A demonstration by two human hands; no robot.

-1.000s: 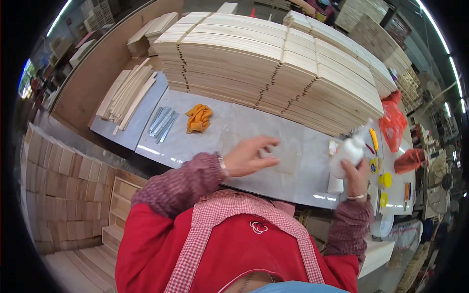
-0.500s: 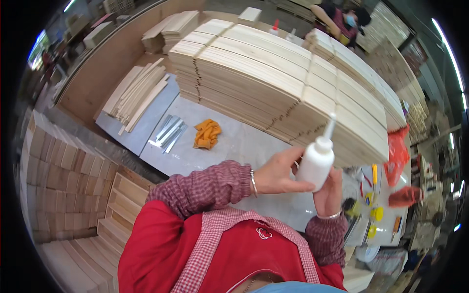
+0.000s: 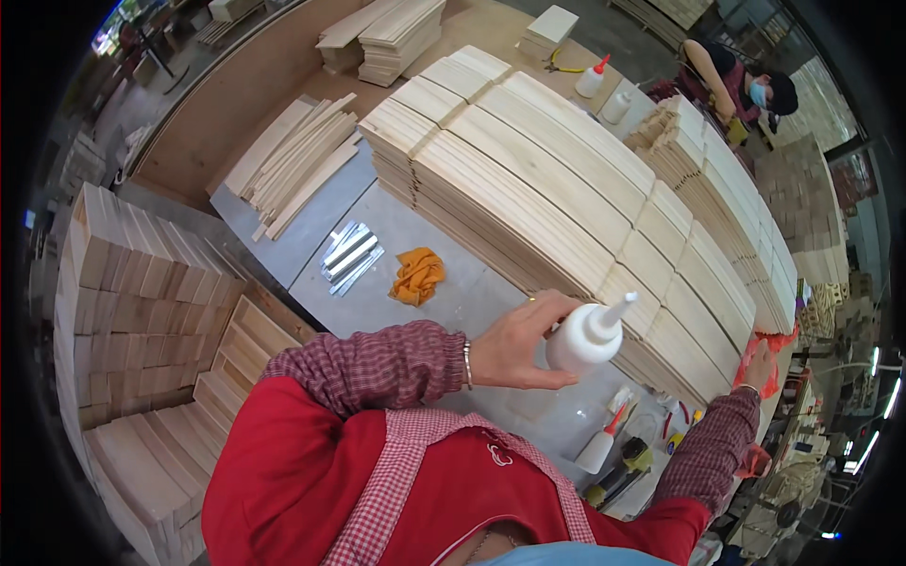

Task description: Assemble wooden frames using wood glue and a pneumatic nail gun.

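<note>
A white squeeze bottle [image 3: 581,341] with a pointed nozzle is in my left hand [image 3: 514,347], whose fingers and thumb wrap round its side. The bottle is held above the table, tilted, its nozzle toward the upper right. My right hand [image 3: 755,366] is stretched far to the right, at the end of the board stack. There its fingers are closed on a crumpled red plastic bag [image 3: 783,341], with the fingertips partly hidden by it. In front of both hands lies a long stack of pale wooden boards [image 3: 538,170] with grooves across the top.
An orange cloth [image 3: 417,276] and metal strips [image 3: 351,257] lie left on the grey table [image 3: 377,212], near loose wooden slats [image 3: 297,170]. A red-tipped bottle [image 3: 596,451] stands close by. Wooden pieces [image 3: 142,311] are piled at left. Across the table, a co-worker [image 3: 731,90] bends over another stack.
My right hand has left the bottle and moved right to the red bag. My left hand keeps the bottle, now a little lower and further left. The view has shifted.
</note>
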